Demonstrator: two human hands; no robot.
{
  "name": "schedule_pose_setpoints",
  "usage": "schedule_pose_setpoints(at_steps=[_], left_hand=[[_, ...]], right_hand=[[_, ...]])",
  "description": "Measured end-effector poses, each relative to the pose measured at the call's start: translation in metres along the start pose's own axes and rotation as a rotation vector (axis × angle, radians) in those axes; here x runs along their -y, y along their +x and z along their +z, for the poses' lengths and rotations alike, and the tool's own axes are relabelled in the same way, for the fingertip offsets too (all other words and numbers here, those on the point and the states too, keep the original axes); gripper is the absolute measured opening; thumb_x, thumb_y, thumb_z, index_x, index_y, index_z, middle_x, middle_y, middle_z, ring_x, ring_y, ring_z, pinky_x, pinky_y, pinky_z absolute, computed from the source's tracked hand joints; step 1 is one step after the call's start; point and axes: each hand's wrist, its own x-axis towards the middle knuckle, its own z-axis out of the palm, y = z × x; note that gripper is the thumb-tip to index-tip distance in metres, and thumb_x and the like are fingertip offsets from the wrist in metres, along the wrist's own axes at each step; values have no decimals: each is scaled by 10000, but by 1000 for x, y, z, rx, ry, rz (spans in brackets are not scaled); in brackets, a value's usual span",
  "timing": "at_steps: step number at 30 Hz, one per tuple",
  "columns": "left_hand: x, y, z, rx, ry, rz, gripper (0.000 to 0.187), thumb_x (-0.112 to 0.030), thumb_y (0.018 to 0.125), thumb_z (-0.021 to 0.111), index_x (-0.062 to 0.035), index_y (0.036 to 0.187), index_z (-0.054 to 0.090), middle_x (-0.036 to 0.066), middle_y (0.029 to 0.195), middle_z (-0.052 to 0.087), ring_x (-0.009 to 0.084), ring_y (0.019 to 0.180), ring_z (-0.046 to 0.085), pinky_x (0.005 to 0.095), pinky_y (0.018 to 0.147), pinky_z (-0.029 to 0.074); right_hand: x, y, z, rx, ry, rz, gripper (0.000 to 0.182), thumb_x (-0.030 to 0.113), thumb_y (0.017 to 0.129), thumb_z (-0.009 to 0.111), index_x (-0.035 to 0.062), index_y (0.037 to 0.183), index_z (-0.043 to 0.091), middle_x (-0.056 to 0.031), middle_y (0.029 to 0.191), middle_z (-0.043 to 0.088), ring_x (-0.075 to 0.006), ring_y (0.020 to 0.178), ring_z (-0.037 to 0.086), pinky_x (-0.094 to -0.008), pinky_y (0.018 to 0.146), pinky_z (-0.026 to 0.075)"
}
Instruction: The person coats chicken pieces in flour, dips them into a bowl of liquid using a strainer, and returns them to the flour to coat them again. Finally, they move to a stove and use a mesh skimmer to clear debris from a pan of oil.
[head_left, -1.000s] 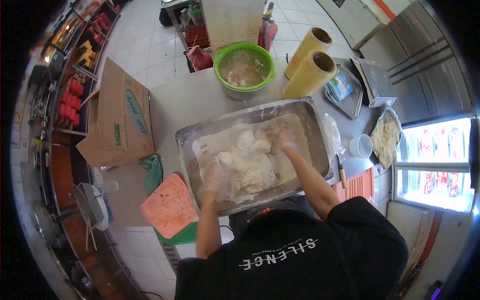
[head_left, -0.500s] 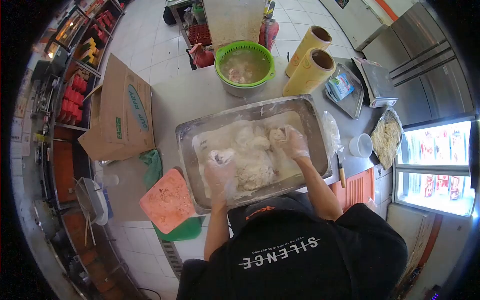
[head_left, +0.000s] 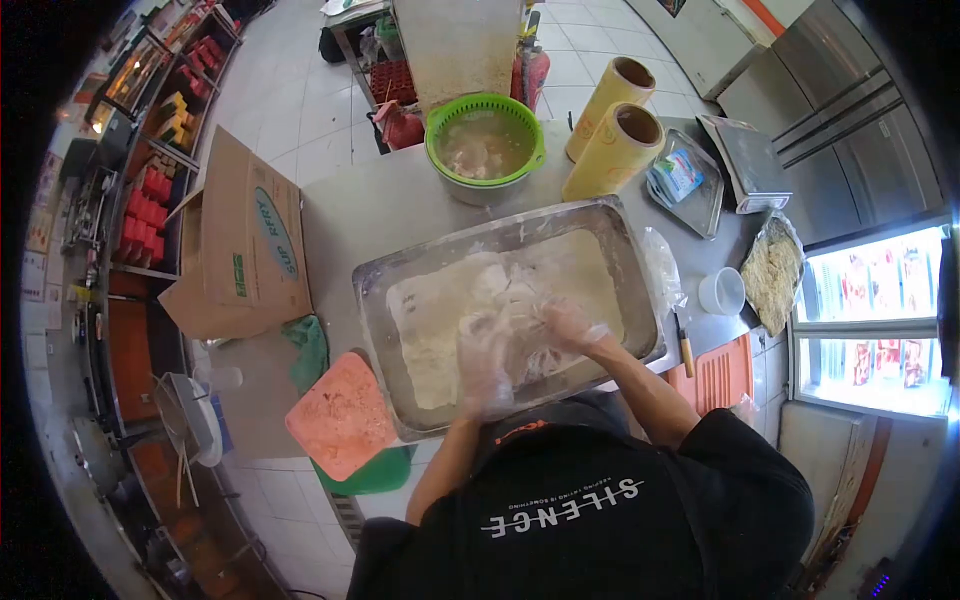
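While both gloved hands work low in the pan, the scene runs l. to r. like so:
cardboard box [head_left: 245, 240]: far left of tabletop [head_left: 390, 205], flaps up, well apart from pan.
orange board [head_left: 342, 415]: just beside pan's near-left corner, on a green one.
steel pan [head_left: 620, 250]: centre of tabletop, floor covered w/ flour [head_left: 440, 320].
left hand [head_left: 485, 372]: in pan nr front wall, fingers curled on floured pieces [head_left: 515, 330]; blurred, can't tell how tight.
right hand [head_left: 568, 325]: just beside left, fingers bent into same pieces, grip unclear.
green colander [head_left: 485, 135]: behind pan, wet meat inside.
wrap rolls [head_left: 612, 130]: two, upright, r. of colander.
white cup [head_left: 722, 291]: r. of pan, nr tray of crumbs [head_left: 772, 275].
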Motion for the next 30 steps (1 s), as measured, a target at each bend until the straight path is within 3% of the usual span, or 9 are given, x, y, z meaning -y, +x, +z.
schedule_pose_setpoints(at_steps=[3,7,9,14,17,20,23,27,30], left_hand=[[21,18,-10,-106,-378,-331,249,-142,835,656,-17,1049,636,116,851,662,267,783,644,387,756,523],[0,76,-2,61,162,-179,239,-140,819,633,-7,1016,645,171,861,678,347,802,657,440,760,525],[32,94,23,209,283,-138,260,-130,797,637,-3,1023,649,200,877,683,378,818,661,456,758,529],[34,101,39,535,730,-152,319,-138,727,676,6,1011,667,232,936,693,399,880,679,482,769,542],[11,90,17,484,694,-247,288,-164,710,683,15,934,692,246,948,690,405,916,677,489,797,541],[10,65,-7,316,652,-240,291,-194,711,682,27,900,702,267,946,684,423,932,667,486,820,535],[23,43,-34,390,708,-333,354,-242,718,692,36,938,694,278,950,678,438,939,655,482,832,528],[51,26,-58,611,790,-553,423,-307,713,708,33,964,680,283,950,674,428,936,654,490,822,519],[27,23,-59,584,589,-530,430,-340,715,715,20,947,683,286,936,672,412,920,661,487,795,520]], right_hand=[[-9,3,-28,-213,106,-130,256,210,877,612,88,1079,711,-172,1111,685,-357,1048,641,-433,892,512],[51,24,-172,-454,364,-289,313,174,820,674,111,1126,694,-165,988,691,-324,902,666,-397,813,523],[41,68,-201,-462,251,-142,338,236,887,616,140,1209,663,-133,1173,676,-313,1058,651,-392,906,508],[82,154,-263,-287,-384,-25,286,207,846,617,168,1118,696,-109,1085,696,-294,1027,666,-406,885,529],[-24,283,-216,-294,-786,-210,406,219,840,660,171,1243,642,-133,1110,689,-299,1037,653,-407,894,518],[-66,305,-197,-334,-738,-453,419,211,859,625,151,1272,598,-145,1123,676,-321,1042,644,-425,912,504],[8,217,-215,-434,-3,103,367,183,888,591,120,1249,581,-167,1122,664,-342,1014,644,-454,858,512],[-6,133,-134,-677,-128,-231,244,199,907,601,64,1107,631,-210,940,670,-390,879,661,-478,727,510],[12,63,-35,-564,144,63,214,195,891,606,35,1024,660,-221,895,674,-387,862,662,-471,757,523]])
